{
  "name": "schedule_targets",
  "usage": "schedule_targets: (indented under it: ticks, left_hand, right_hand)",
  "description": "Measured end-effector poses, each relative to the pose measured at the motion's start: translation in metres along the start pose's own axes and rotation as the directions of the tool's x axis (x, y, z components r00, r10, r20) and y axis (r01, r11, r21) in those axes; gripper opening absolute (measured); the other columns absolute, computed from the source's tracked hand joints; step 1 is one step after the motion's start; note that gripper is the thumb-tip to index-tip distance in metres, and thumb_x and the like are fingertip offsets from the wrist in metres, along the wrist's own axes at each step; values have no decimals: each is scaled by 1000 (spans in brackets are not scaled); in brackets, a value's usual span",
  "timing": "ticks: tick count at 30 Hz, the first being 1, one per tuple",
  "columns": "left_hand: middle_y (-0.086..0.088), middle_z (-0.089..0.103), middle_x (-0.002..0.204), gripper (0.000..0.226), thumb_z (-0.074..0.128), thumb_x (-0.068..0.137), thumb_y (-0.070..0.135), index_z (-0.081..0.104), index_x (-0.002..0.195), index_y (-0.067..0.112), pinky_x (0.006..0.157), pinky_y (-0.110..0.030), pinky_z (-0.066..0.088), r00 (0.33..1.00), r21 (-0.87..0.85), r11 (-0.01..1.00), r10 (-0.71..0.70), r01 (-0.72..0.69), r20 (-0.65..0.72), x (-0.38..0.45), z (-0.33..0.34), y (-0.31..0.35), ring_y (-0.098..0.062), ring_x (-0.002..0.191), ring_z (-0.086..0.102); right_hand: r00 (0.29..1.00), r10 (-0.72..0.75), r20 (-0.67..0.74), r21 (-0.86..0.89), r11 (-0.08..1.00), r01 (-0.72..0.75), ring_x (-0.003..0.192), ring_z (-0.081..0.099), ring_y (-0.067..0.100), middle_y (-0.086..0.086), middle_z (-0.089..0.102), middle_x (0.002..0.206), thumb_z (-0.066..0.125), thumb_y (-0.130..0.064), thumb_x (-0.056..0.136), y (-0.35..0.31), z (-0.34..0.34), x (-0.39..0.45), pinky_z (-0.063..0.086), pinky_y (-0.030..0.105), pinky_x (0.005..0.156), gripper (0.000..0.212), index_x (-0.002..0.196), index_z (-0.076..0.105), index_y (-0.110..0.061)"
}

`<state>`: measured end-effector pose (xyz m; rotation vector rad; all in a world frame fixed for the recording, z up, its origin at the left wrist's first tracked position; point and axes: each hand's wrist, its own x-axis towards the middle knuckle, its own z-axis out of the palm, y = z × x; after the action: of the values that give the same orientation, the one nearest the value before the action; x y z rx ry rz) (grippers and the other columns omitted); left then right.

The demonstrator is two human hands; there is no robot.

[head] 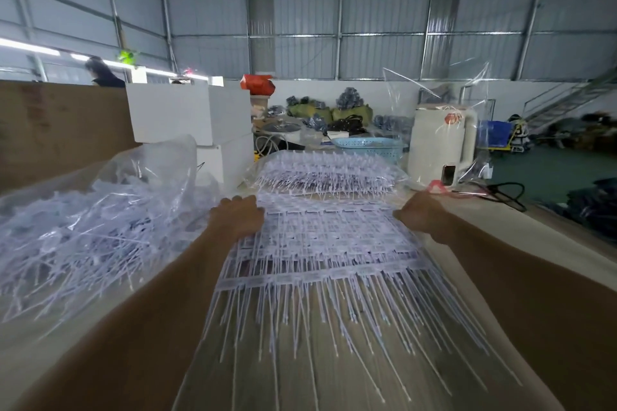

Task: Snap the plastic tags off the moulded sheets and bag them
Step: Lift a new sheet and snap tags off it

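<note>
A stack of white moulded tag sheets (327,243) lies on the table in front of me, its long thin tails fanning toward me. My left hand (238,215) grips the stack's left edge, fingers curled over it. At the right edge, my right hand (422,213) grips the same stack. Behind it rests a second pile of moulded sheets (325,172) in clear plastic. To my left, an open clear bag (100,220) holds a heap of loose snapped-off tags.
White boxes (190,117) are stacked behind the bag, beside a brown cardboard wall (56,123). A white appliance under plastic (440,147) and a blue basket (370,145) stand at the back right. A black cable (507,192) lies on the table's right edge.
</note>
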<state>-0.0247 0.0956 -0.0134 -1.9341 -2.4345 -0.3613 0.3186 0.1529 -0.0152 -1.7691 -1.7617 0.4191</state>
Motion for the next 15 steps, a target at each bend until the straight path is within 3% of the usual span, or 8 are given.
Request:
schedule_targets:
  ticks: [2, 4, 6, 7, 9, 12, 15]
  left_hand:
    - [-12, 60, 132, 38, 36, 99, 34, 58, 125, 16, 104, -50, 46, 999, 17, 999, 33, -33, 13, 8, 0, -1, -35, 117, 59]
    - [-11, 63, 124, 33, 40, 102, 35, 61, 114, 13, 102, -46, 46, 995, -21, 995, 99, -99, -15, 12, -3, -5, -30, 112, 59]
    - [-12, 65, 111, 27, 44, 103, 35, 59, 99, 13, 90, -38, 48, 984, -93, 980, 174, -177, -34, 12, -3, -10, -26, 99, 59]
    - [-11, 65, 104, 26, 46, 103, 35, 58, 95, 13, 83, -36, 48, 978, -143, 968, 201, -207, -54, 12, -3, -14, -24, 93, 59]
    - [-7, 64, 94, 25, 52, 102, 35, 58, 94, 13, 77, -36, 46, 966, -250, 934, 235, -255, -106, 10, -3, -20, -23, 89, 60]
    - [1, 60, 85, 19, 62, 98, 33, 57, 94, 14, 70, -31, 41, 946, -355, 882, 250, -310, -206, 8, -9, -29, -17, 82, 57]
    - [7, 56, 76, 16, 70, 94, 27, 61, 92, 13, 64, -29, 40, 907, -412, 822, 273, -394, -322, 3, -29, -27, -10, 71, 52]
  right_hand:
    - [999, -50, -19, -124, 991, 47, 61, 54, 12, 3, 58, 68, 65, -18, 93, 2, 3, 6, 36, 23, 51, 21, 77, 65, -4]
    - [993, -101, -58, -277, 957, 81, 69, 55, 14, 1, 55, 71, 61, -18, 94, 2, 1, 7, 37, 23, 59, 18, 90, 69, -2]
    - [987, -140, -83, -395, 914, 96, 78, 57, 19, 1, 51, 74, 56, -14, 94, 1, -2, 7, 37, 25, 67, 18, 96, 69, -1]
    - [984, -142, -107, -398, 913, 88, 73, 55, 18, 1, 51, 73, 55, -11, 92, 0, -3, 6, 37, 24, 63, 17, 95, 68, -1]
    - [980, -111, -162, -302, 952, 57, 62, 50, 13, 4, 56, 72, 53, -5, 89, -3, -8, 2, 35, 20, 52, 17, 90, 68, 1]
    - [976, -41, -212, 14, 999, 45, 67, 62, 26, 15, 66, 80, 54, -5, 92, -13, -17, -4, 51, 28, 59, 17, 86, 68, 1]
    - [990, 49, -134, 484, 875, 22, 58, 61, 20, 13, 68, 76, 60, -6, 96, -20, -36, -17, 52, 27, 54, 16, 82, 65, -8]
